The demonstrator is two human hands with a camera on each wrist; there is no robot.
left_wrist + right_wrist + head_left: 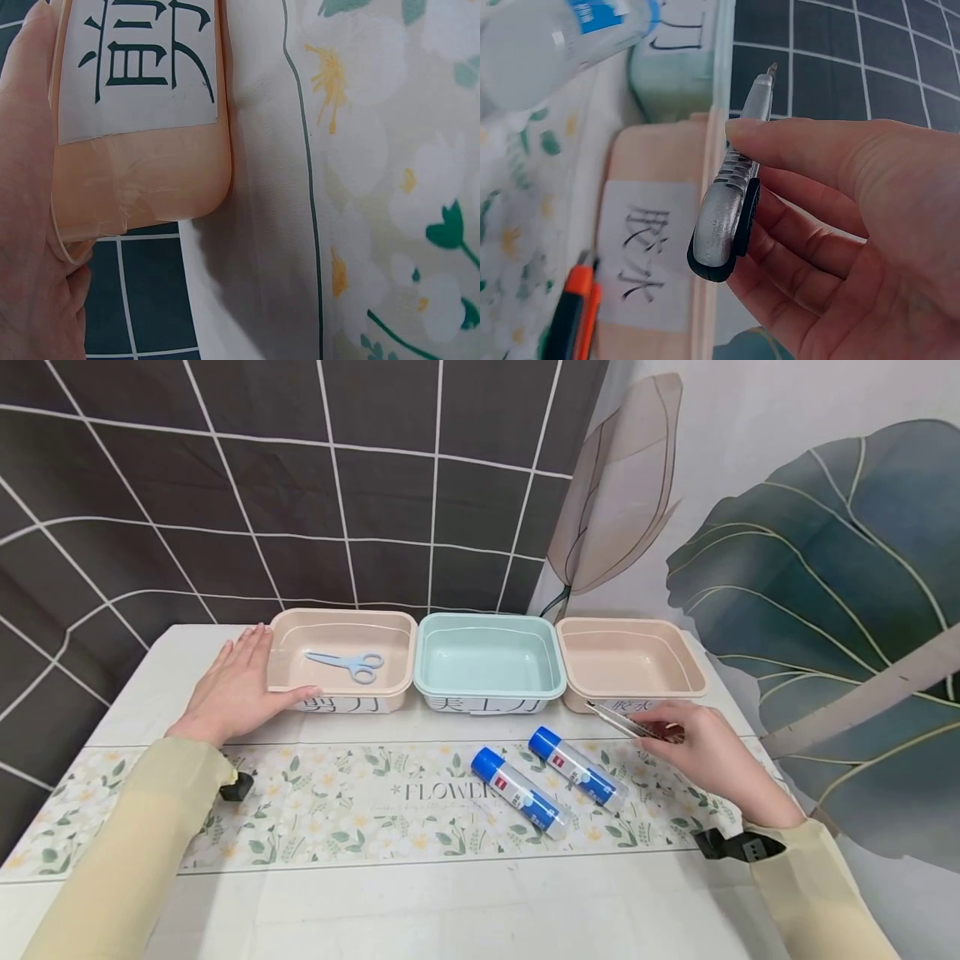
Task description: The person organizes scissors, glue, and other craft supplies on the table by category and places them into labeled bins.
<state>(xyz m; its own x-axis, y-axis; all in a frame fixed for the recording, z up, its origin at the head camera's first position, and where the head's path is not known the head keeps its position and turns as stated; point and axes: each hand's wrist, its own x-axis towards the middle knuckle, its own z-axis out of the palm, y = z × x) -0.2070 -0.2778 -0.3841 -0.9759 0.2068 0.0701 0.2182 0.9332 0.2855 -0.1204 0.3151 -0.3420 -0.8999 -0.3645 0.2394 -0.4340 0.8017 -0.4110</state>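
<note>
My left hand (236, 685) rests against the left side of a peach plastic bin (405, 647), fingers straight, thumb at its front rim. Inside this bin lies a pair of light blue scissors (347, 662). With thumb and fingers, my right hand (708, 747) grips a silver utility knife (724, 202) with black edging, its tip pointing away. The knife is held in front of the right-hand peach bin (697, 672). An orange and black utility knife (574, 315) shows on the table in the right wrist view; the right hand hides it in the head view.
A mint green bin (491, 672) stands between the two peach bins; all three carry white labels with characters. Two glue sticks (521, 793) (577, 768) with blue caps lie on the floral table strip (315, 818). A dark tiled backdrop (382, 485) rises behind.
</note>
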